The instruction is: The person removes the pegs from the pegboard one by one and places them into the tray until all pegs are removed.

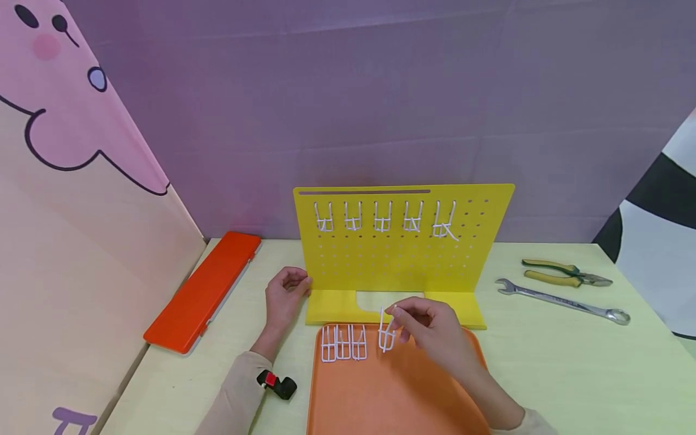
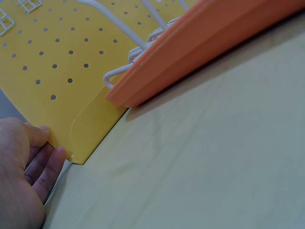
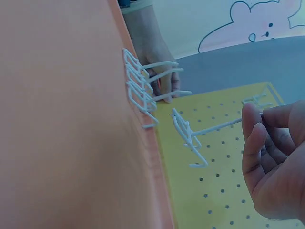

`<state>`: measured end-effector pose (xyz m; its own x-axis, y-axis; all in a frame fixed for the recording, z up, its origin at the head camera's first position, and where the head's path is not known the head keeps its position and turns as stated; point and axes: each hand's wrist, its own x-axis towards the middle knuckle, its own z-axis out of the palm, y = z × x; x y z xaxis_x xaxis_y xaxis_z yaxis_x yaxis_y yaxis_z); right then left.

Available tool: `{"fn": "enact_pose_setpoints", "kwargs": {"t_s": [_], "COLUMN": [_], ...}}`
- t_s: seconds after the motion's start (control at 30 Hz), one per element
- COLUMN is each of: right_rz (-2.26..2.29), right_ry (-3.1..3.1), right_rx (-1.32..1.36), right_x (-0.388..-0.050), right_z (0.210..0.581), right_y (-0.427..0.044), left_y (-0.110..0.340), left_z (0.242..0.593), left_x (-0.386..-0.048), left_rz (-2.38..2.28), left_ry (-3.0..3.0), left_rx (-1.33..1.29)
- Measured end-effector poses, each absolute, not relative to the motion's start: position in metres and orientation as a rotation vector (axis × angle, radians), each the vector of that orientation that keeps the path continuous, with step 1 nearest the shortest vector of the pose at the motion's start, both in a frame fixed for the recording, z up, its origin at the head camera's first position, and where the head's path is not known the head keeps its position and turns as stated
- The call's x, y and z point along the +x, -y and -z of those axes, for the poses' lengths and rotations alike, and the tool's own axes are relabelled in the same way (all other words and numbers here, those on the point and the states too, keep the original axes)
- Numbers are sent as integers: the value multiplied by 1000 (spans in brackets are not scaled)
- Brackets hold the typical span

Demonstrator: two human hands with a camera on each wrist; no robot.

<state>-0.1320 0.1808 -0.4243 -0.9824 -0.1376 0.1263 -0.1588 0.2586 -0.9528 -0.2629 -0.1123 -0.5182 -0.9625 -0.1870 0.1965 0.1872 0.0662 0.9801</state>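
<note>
A yellow pegboard stands upright on its base, with several white wire hooks hung in a row along its upper part. My left hand grips the board's left edge low down, thumb and fingers around it in the left wrist view. Over the orange tray, my right hand pinches a white wire pegboard hook by the end of its prong, between thumb and fingertips. The hook's wire frame hangs free of the board. Three more hooks lie side by side at the tray's back left.
A red case lies left of the board. On the right are pliers with yellow-green handles and a metal wrench. A purple cloth wall rises behind the table.
</note>
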Motion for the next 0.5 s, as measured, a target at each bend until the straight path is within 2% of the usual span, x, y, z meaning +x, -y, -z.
{"fn": "enact_pose_setpoints", "kwargs": {"t_s": [0.5], "right_rz": [-1951], "right_ry": [2541], "right_rx": [313], "right_x": [-133], "right_z": [440], "right_y": [-168], "left_y": [112], "left_z": [515], "left_x": [-261], "left_rz": [1970], "left_ry": [2088], "left_rx": [2]}}
